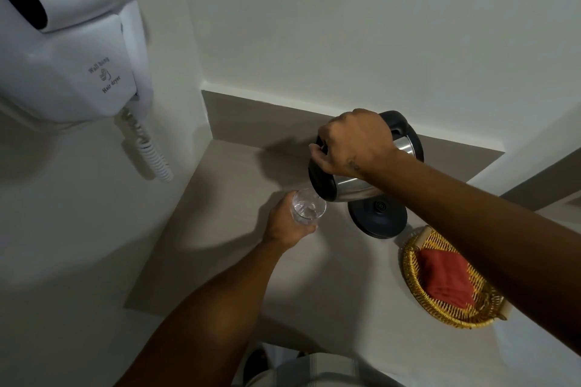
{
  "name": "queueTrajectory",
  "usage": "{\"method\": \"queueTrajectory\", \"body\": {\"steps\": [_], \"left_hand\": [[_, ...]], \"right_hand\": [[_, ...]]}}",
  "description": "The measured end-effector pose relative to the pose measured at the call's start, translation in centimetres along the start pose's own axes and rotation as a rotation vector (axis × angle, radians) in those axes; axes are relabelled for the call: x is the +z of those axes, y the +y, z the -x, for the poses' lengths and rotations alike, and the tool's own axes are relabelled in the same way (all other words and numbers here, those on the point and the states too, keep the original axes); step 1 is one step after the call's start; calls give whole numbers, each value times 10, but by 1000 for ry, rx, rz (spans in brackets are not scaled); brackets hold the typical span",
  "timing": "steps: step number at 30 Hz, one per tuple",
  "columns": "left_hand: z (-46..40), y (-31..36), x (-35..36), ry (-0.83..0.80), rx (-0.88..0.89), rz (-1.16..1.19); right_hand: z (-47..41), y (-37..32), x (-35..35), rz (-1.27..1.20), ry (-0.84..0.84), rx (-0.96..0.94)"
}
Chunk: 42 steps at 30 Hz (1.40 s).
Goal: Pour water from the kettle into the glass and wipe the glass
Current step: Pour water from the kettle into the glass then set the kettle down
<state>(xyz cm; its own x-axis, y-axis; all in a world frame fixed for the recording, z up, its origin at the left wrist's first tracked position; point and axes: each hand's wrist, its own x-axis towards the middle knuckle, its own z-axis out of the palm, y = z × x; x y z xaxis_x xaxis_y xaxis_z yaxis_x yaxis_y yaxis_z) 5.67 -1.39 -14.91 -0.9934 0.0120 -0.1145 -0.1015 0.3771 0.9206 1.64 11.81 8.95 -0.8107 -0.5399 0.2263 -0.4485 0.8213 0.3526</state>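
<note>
Pouring step in hand, we judge. Our right hand [355, 141] grips the kettle [364, 166] by its handle, lifted off the black base [379, 217] and tipped toward 9 o'clock, spout end just over the glass [309, 207]. Our left hand [287, 225] is wrapped round the glass from 7 o'clock, holding it below the kettle's lip; some water seems to sit in it, though how much we cannot tell, and no stream is plain. Next move calls for a slow, steady tilt, glass kept level, then kettle back on the base at 3 o'clock of the glass. For wiping, the red cloth [446, 276] lies in a woven basket [418, 292] at 4 o'clock. Grey tabletop [220, 214], set in a white-walled corner [345, 25]; wall-hung hair dryer [69, 41] with coiled cord at 10 o'clock.
</note>
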Motion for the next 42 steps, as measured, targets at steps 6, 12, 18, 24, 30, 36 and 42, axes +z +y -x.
{"method": "queueTrajectory", "body": {"steps": [6, 12, 18, 24, 30, 36, 42], "left_hand": [[0, 0, -1, -7, -3, -10], [1, 1, -1, -14, -7, -11], [0, 1, 0, -22, -13, -16], [0, 2, -1, -20, -10, -13], [0, 3, -2, -30, -4, -10], [2, 5, -3, -37, -13, 30], [-1, 5, -1, -39, -55, 39]], "right_hand": [[-4, 1, -5, -8, 5, -9], [-4, 3, -5, -14, 2, -9], [0, 4, 0, -33, 1, 15], [3, 5, 3, -77, 15, 59], [9, 9, 14, -183, 12, 150], [30, 28, 41, -442, 20, 433], [82, 60, 83, -813, 220, 922]]}}
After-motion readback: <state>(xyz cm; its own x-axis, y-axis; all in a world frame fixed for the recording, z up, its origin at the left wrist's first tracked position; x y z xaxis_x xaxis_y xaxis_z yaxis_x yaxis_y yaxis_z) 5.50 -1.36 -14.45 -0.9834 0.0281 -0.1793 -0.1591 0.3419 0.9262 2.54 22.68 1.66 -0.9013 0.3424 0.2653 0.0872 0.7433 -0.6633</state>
